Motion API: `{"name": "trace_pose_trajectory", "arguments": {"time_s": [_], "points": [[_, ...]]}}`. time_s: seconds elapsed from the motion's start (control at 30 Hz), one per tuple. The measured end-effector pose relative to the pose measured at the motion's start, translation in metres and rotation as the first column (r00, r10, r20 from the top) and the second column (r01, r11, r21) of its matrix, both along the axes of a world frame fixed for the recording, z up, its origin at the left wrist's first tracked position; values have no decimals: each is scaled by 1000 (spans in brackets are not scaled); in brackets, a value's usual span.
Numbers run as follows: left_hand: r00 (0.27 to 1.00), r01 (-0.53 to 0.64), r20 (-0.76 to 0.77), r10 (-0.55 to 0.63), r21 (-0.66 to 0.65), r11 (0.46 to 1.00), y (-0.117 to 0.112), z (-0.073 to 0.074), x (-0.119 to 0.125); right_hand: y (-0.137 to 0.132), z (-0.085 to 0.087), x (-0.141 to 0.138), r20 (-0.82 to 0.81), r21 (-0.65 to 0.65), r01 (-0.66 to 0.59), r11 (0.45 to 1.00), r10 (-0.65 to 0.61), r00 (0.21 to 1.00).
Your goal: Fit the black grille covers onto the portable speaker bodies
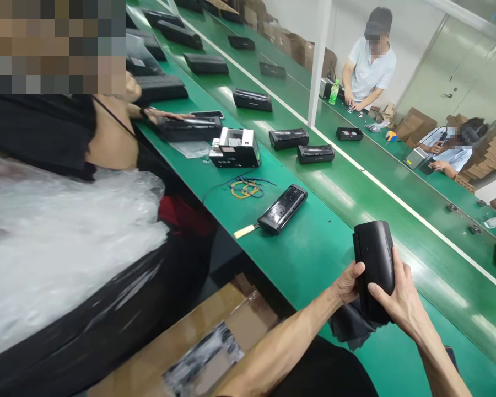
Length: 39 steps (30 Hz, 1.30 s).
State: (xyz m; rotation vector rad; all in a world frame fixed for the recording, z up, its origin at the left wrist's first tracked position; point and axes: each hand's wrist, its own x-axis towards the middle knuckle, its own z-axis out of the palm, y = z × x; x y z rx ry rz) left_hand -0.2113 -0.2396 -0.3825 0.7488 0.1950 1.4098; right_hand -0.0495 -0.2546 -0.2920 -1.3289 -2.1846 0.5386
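Observation:
I hold a black oblong device (374,259) upright over the green conveyor belt (314,242) near its front edge. My left hand (347,284) grips its lower left side, thumb against the casing. My right hand (397,295) wraps round its right side, fingers closed on it. A dark cloth (349,328) hangs under the device between my hands. Another black device with a grille (281,209) lies flat on the belt to the left, a tan strip (244,231) beside it.
Several black devices lie along the belt. A white-and-black machine (235,148) and yellow wires (244,189) sit mid-belt. A person at left reaches onto the belt; a big plastic bag (66,242) fills the left. Cardboard (215,336) lies below. Two people work at far right.

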Motion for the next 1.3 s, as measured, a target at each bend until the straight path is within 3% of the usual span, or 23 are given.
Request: {"name": "trace_pose_trajectory", "arguments": {"time_s": [0.27, 0.4, 0.5, 0.63, 0.7, 0.8, 0.9, 0.93, 1.0, 1.07, 1.1, 1.2, 1.3], "points": [[999, -17, -45, 18, 16, 1000, -4, 12, 8, 4, -5, 4, 33, -37, 22, 999, -20, 999], [997, -78, -33, 76, -39, 996, -4, 15, 10, 11, -6, 20, 7, -26, -51, 998, 51, 999], [983, -183, -22, 182, -84, 979, -6, 18, 12, -2, -28, 27, -119, 82, -28, 996, 38, 992], [943, -332, -12, 333, -135, 934, -4, 21, 25, -20, -71, 14, -404, 273, 250, 929, -125, 906], [939, -344, -47, 340, -143, 928, 1, 22, 26, -19, -81, 10, -506, 282, 349, 894, -170, 845], [948, -289, -175, 268, -110, 951, 12, 33, -1, -14, -76, 27, -528, 195, 351, 916, -204, 825], [864, -321, -384, 326, 77, 944, 26, 64, -51, -15, -64, 59, -526, 112, 314, 943, -212, 824], [827, -271, -465, 316, 163, 949, 30, 78, -66, -17, -61, 67, -526, 93, 294, 951, -204, 826], [757, -52, -613, 225, 286, 957, 35, 105, -87, -21, -58, 76, -528, 63, 252, 966, -182, 830], [685, 96, -707, 176, 327, 940, 37, 124, -93, -22, -56, 78, -536, 39, 226, 973, -171, 827], [666, 112, -724, 180, 336, 935, 37, 129, -92, -22, -54, 77, -542, 30, 221, 975, -170, 823], [684, 30, -694, 225, 335, 942, 35, 124, -85, -20, -44, 78, -543, 4, 199, 980, -165, 823], [761, -73, -608, 225, 265, 961, 32, 99, -77, -14, -31, 84, -544, -44, 138, 989, -140, 828]]}}
